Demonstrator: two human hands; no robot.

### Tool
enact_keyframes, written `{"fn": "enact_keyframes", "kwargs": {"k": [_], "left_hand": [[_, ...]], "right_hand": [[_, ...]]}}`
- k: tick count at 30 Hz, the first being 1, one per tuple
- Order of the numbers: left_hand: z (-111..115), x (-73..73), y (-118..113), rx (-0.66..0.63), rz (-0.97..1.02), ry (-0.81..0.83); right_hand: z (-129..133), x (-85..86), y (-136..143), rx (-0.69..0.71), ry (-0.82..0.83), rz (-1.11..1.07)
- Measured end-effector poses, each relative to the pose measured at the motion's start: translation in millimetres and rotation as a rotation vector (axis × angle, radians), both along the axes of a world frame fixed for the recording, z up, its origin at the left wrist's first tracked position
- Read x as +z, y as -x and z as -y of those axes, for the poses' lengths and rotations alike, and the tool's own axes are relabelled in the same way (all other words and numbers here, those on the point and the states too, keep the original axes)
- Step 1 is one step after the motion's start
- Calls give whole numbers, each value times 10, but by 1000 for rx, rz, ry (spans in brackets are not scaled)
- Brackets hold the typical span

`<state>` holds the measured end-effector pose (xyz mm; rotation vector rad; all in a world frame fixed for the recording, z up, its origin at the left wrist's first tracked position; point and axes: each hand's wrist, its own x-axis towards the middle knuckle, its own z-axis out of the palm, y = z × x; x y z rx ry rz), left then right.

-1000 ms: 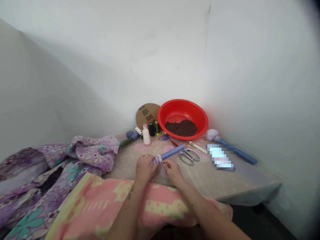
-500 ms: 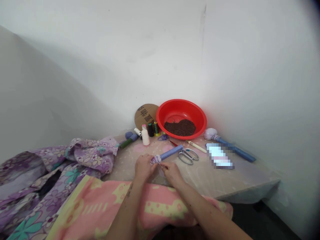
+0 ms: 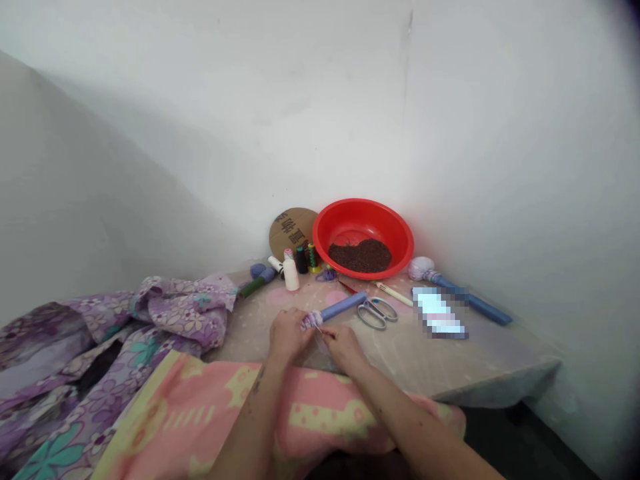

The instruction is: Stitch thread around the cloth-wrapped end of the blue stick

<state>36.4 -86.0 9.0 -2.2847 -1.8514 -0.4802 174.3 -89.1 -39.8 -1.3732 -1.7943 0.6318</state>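
A blue-purple stick (image 3: 344, 305) with gathered, patterned fabric (image 3: 313, 319) around its near end points up and to the right over the table. My left hand (image 3: 289, 335) is closed round the fabric end, hiding part of it. Just right of it, my right hand (image 3: 341, 343) pinches a thin, pale needle or thread (image 3: 319, 328) that reaches to the fabric. Which of the two it is, I cannot make out. Grey-handled scissors (image 3: 376, 313) lie beyond the right hand, near the stick's far end.
Behind stand a red basin (image 3: 363, 270) with dark grains, a cardboard disc (image 3: 289, 230) and thread spools (image 3: 291, 273). To the right lie a cream tool (image 3: 395, 294), a blurred phone (image 3: 439, 312) and a blue stick (image 3: 475, 303). Floral cloth (image 3: 165, 313) and a pink-yellow cloth (image 3: 225, 407) are nearer.
My right hand's fingers have shifted very slightly beside the fabric. My left hand and the stick stay in place.
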Motion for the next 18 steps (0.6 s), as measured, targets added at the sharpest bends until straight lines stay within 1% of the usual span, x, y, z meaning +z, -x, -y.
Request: {"fn": "enact_keyframes", "kwargs": {"k": [6,12,18], "left_hand": [[8,28,-18,13,-16,30],[-18,24,-27,24,-53,7],[-10,25,-34,53,-53,2]], "right_hand": [[-3,15,2,-1,-3,13],[0,27,14,-5,-15,42],[-9,-8,24,-17,-32,39]]}}
